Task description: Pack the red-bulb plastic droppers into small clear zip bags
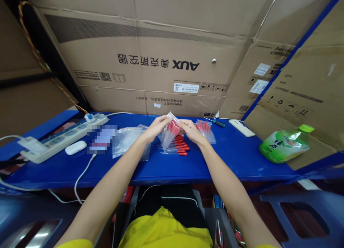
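Observation:
Between both hands, above the middle of the blue table, is a clear plastic bag (167,137) with red-ended pieces inside. My left hand (158,125) is closed on the bag's upper left side. On its upper right, my right hand (190,129) pinches the bag with bent fingers. Just below them lie several loose red-ended pieces (183,147) with thin, pale stems, which look like droppers. Beside my right hand is another clear bag (205,129) holding similar red pieces. A stack of clear plastic bags (127,140) rests left of my left forearm.
Right of the bags lie a dark-handled screwdriver (219,123) and a white power bank-like block (242,128). A green bottle (285,144) lies at the far right. On the left are a power strip (67,135), a white case (76,147) and a blurred phone (103,138). Cardboard (150,36) walls the back.

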